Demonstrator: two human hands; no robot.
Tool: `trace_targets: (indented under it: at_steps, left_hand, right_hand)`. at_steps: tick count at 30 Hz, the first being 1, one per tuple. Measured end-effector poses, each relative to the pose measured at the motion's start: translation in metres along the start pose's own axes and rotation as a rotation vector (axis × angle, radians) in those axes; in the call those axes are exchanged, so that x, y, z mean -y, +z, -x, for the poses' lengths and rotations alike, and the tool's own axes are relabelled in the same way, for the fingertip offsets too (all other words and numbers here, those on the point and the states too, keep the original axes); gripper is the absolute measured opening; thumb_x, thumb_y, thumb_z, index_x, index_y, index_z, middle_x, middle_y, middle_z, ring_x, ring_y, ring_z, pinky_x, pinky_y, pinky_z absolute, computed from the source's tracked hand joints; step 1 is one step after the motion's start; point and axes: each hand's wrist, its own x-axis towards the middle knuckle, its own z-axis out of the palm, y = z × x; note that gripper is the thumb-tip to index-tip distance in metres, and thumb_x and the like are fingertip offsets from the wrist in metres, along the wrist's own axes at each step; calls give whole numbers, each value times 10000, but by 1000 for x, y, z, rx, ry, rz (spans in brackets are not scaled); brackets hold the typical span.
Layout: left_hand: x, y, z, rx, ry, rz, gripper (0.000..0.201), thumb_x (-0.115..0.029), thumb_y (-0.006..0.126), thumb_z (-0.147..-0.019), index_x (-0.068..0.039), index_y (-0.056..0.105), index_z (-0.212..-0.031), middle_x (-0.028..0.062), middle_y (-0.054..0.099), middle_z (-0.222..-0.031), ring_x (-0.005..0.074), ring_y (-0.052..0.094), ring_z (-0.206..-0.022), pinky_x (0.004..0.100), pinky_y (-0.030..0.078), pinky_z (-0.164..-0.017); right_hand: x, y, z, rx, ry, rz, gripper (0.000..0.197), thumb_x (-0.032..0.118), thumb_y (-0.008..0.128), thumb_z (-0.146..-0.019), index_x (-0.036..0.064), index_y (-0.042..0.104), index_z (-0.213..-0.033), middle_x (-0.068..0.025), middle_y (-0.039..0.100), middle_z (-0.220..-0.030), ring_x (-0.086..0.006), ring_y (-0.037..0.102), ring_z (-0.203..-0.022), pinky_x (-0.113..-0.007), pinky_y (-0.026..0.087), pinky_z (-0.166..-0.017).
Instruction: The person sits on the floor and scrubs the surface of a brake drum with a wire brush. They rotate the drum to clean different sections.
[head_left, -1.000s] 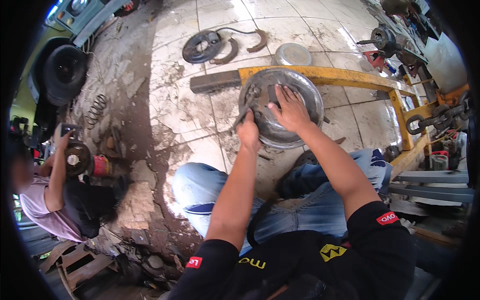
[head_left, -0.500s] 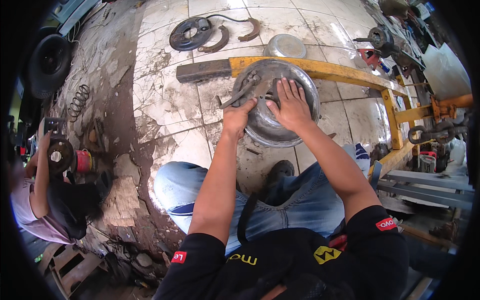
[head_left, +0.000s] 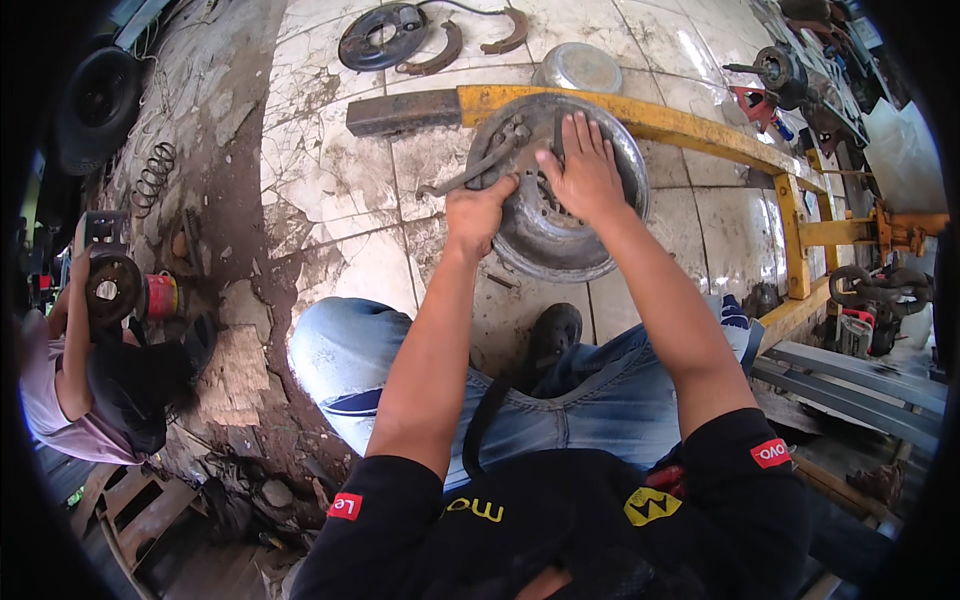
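Note:
A round, worn grey metal brake backing plate [head_left: 600, 255] leans in front of me, with a bent lever [head_left: 470, 175] and bolts on its left part. My left hand [head_left: 478, 212] grips the plate at its left side, thumb on the face and fingers behind. My right hand [head_left: 588, 170] lies flat on the upper right of the face, fingers stretched out. By its fingertips shows the edge of a dark flat piece [head_left: 558, 130], mostly hidden; I cannot tell its kind. Small slots show at the plate's middle, beside my right palm.
A yellow steel frame [head_left: 720, 140] with a dark beam end [head_left: 400, 112] runs behind the plate. Beyond lie a black backing plate [head_left: 368, 52], curved brake shoes [head_left: 432, 52] and a metal bowl [head_left: 580, 68]. At left, another person [head_left: 85, 380] handles a round part; a coil spring [head_left: 153, 180] lies nearby.
My right palm has shifted up and right across the plate, uncovering the slots at its middle. Less of the dark piece shows now. My left hand keeps its grip.

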Motion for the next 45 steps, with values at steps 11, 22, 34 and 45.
trace_targets:
  at_steps: [11, 22, 34, 45]
  left_hand:
    - [13, 3, -4, 13, 54, 72, 393, -121, 781, -785, 116, 660, -1074, 157, 703, -1016, 232, 685, -829, 354, 558, -731]
    - [6, 0, 4, -50, -66, -19, 377, -161, 788, -782, 133, 689, -996, 158, 718, -972, 202, 681, -799, 328, 546, -711]
    - [15, 0, -7, -62, 107, 61, 381, -142, 790, -774, 146, 682, -999, 176, 717, -967, 214, 689, -801, 336, 554, -706]
    - [13, 1, 0, -36, 67, -5, 396, -170, 789, -773, 141, 687, -996, 155, 723, -972, 196, 684, -815, 322, 544, -723]
  right_hand:
    - [3, 0, 7, 37, 38, -34, 809, 587, 355, -994, -32, 280, -1508, -230, 239, -1587, -396, 218, -1474, -521, 198, -1190]
    - [12, 7, 13, 26, 50, 21, 783, 555, 377, -995, -28, 277, -1509, -226, 235, -1589, -391, 216, -1474, -514, 190, -1195]
    - [12, 2, 17, 84, -5, 3, 758, 554, 325, -1012, -17, 292, -1511, -232, 258, -1580, -401, 223, -1471, -533, 175, -1192]
    - [2, 8, 37, 36, -91, -67, 747, 512, 313, -1025, -18, 191, -1538, -215, 294, -1570, -380, 258, -1462, -490, 179, -1200]
